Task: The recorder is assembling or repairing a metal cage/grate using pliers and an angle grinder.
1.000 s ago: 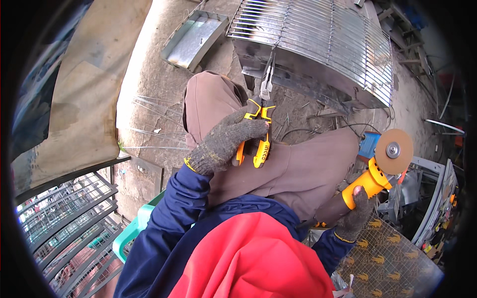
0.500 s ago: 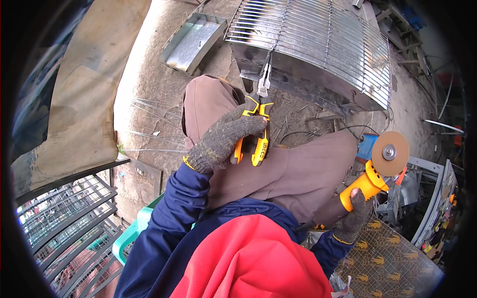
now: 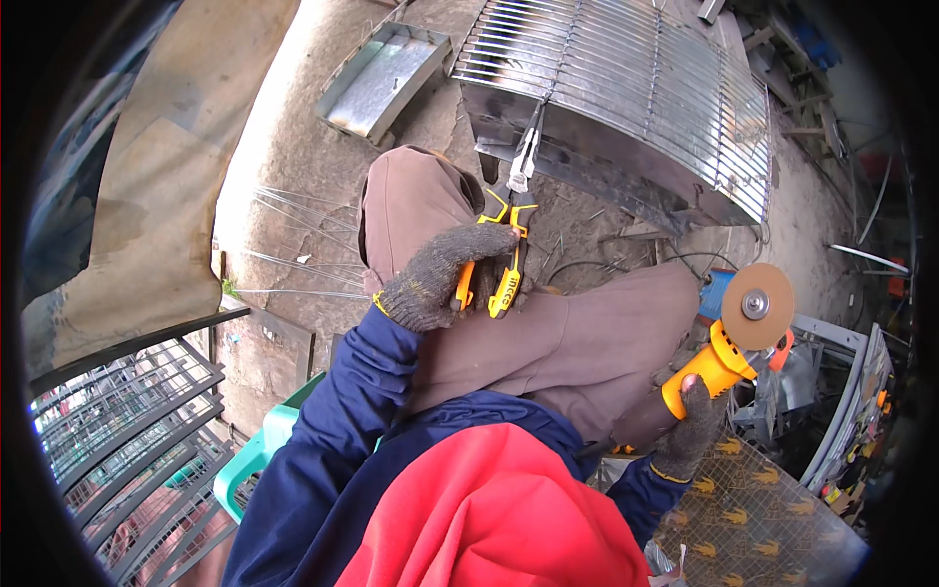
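My gloved left hand (image 3: 445, 274) is closed around a pair of yellow-and-black pliers (image 3: 508, 279) above my lap. The jaws of the pliers point away from me, toward the near edge of a wire grate (image 3: 626, 68) on a metal box; whether they grip a wire there I cannot tell. On the right, my gloved right hand (image 3: 691, 430) is wrapped around the body of a yellow angle grinder (image 3: 717, 370). Its brown disc (image 3: 758, 306) faces up, with the metal nut at its centre showing. The disc stands apart from the grate.
A shallow sheet-metal tray (image 3: 383, 83) lies on the ground beyond my knee. Several thin metal rods (image 3: 308, 223) lie to the left. A green plastic chair (image 3: 256, 455) is under me. Patterned sheet board (image 3: 758, 519) and metal scraps (image 3: 782, 391) are at the right.
The grinder has shifted slightly left and down with my right hand. My left hand has moved slightly, still on the pliers. The view has tilted a little.
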